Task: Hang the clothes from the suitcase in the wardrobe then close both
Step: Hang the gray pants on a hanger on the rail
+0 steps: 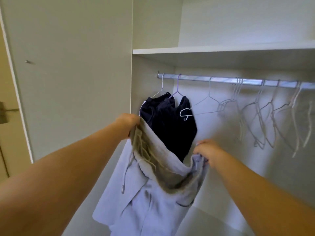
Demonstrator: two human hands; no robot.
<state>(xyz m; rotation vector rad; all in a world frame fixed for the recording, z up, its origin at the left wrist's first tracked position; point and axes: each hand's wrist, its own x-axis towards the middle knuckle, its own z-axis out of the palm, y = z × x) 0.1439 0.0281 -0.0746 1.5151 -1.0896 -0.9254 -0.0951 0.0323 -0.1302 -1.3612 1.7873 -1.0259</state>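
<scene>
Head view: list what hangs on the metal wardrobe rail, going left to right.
White wire hanger → purple wire hanger, these two carrying dark navy clothes → single empty white wire hanger, tilted → bunch of empty pale wire hangers reaching the right edge.

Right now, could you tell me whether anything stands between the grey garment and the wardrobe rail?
Nothing visible does. The left hand and right hand hold the grey garment below the rail; a dark garment hangs behind it, empty hangers to its right.
</scene>
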